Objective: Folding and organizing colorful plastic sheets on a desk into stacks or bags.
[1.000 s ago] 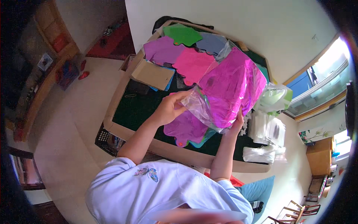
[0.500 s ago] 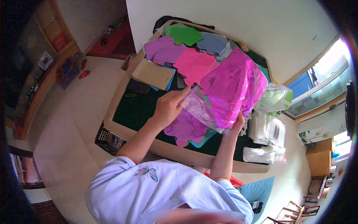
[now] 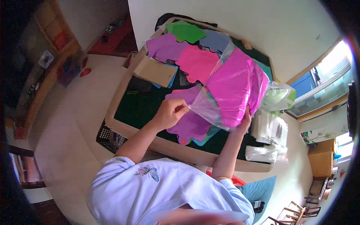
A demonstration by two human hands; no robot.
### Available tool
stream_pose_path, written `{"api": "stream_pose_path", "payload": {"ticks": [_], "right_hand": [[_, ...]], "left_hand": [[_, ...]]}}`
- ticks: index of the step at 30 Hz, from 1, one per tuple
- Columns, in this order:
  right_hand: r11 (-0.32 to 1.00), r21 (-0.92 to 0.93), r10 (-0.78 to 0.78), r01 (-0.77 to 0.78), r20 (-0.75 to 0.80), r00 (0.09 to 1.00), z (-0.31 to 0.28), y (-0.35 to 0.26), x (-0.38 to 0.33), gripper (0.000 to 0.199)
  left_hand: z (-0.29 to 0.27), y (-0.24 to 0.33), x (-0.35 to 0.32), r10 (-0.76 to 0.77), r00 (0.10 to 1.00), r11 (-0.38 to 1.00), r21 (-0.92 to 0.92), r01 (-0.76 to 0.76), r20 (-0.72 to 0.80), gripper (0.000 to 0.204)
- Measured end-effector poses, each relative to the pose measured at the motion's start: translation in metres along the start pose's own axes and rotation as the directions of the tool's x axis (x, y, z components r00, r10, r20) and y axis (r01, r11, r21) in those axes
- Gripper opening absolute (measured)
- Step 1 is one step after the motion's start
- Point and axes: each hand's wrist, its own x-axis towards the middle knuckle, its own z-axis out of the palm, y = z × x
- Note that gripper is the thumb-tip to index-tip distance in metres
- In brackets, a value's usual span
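Observation:
A clear plastic bag (image 3: 204,107) with shiny magenta sheets (image 3: 234,90) inside is held up over the table. My left hand (image 3: 170,112) pinches the bag's loose edge between thumb and fingers. Along the lower right side, my right hand (image 3: 245,119) grips the filled bag, its fingers partly hidden behind it. Below the bag lie purple scallop-edged sheets (image 3: 189,125) with a small orange spot. Farther back rest pink sheets (image 3: 197,62), more purple sheets (image 3: 165,48), a green stack (image 3: 185,33) and grey-blue sheets (image 3: 213,40).
The table has a dark green top (image 3: 129,108) and a raised beige rim (image 3: 116,99). A tan board (image 3: 155,71) lies at its left. Stacked clear bags (image 3: 262,129) and a white-green plastic bag (image 3: 279,97) are at the right. A black crate (image 3: 107,137) stands below the left edge.
My left hand has moved down and slightly left, drawing the bag's clear edge out from the magenta sheets. The right hand has shifted slightly right and keeps its hold.

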Motion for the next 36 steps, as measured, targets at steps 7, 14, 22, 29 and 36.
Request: {"api": "stream_pose_path", "payload": {"ticks": [7,14,22,29,36], "right_hand": [[0.997,-0.051,0.047,-0.052,-0.103,0.994,-0.006,0.011,0.003,0.04],[0.999,-0.018,0.032,-0.034,-0.103,0.994,0.001,0.011,-0.005,0.04],[0.991,0.002,0.134,-0.134,-0.033,0.99,0.014,0.018,-0.007,0.044],[0.984,0.119,0.134,-0.13,-0.029,0.99,0.001,0.009,-0.003,0.04],[0.984,0.052,0.171,-0.169,-0.023,0.985,0.007,0.005,0.001,0.04]], "left_hand": [[-0.01,-0.011,-0.017,-0.157,0.979,0.977,-0.121,0.173,0.127,0.016],[-0.019,0.005,-0.025,-0.158,0.934,0.827,-0.474,0.303,0.322,0.017],[0.022,-0.032,0.007,0.083,0.993,0.427,-0.904,0.038,0.08,0.012],[0.053,-0.026,0.015,0.053,0.998,0.275,-0.961,0.013,0.028,0.023],[0.059,-0.014,0.027,-0.201,0.978,0.339,-0.932,0.127,0.06,0.055]]}}
